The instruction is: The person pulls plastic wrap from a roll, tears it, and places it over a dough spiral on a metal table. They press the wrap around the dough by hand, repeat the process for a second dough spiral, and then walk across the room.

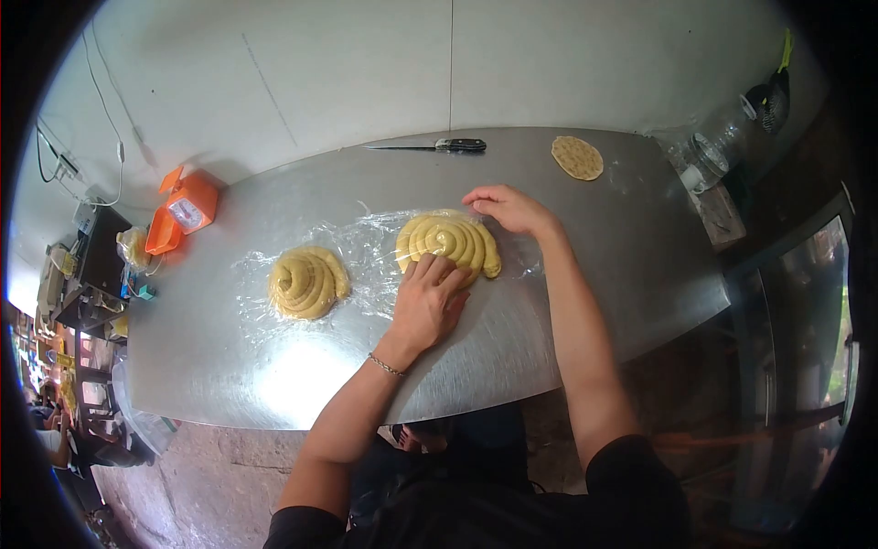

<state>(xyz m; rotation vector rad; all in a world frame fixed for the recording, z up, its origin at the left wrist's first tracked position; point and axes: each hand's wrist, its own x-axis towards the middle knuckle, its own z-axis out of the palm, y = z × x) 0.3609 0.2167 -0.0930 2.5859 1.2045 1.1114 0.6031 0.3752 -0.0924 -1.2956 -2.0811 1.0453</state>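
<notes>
A large spiral coil of yellow dough [445, 236] lies on clear plastic wrap [366, 240] near the middle of the metal table. My left hand [428, 302] is at its near edge, the fingers bent and pressed against the dough. Past the coil's far right side is my right hand [514, 210], its fingers drawn together at the edge of the wrap; the exact grip is hard to see. To the left, a smaller coiled dough [307, 283] sits on plastic wrap too, apart from both hands.
A knife [459, 145] with a black handle lies along the table's back. A flat round tan piece [577, 157] is at the back right. An orange scale [190, 203] stands at the back left. A clear plastic container [722, 142] is beyond the right end of the metal table [640, 265].
</notes>
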